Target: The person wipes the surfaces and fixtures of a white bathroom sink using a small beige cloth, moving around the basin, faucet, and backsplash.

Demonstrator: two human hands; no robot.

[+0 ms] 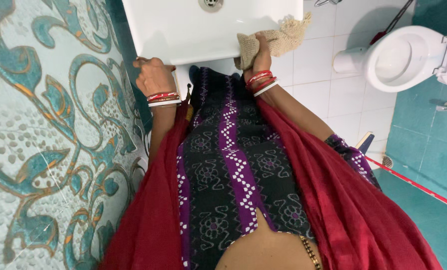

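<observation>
At the top middle of the frame, the right hand (260, 55) squeezes a tan cloth (278, 39) against the white sink (183, 30) edge, while the left hand (153, 75) grips that edge further left.

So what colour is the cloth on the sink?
The cloth is beige, a rough weave, seen in the head view.

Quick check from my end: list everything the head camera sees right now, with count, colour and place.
Sink: one, white, top centre.
Drain: one, metal, in the sink's basin.
Cloth: one, beige, coarse, against the sink's front right edge.
Toilet: one, white, lid up, top right.
Wall tiles: teal scroll pattern, left.
Floor tiles: teal, right.
Left hand: on the sink's front left edge.
Right hand: gripping the cloth.
</observation>
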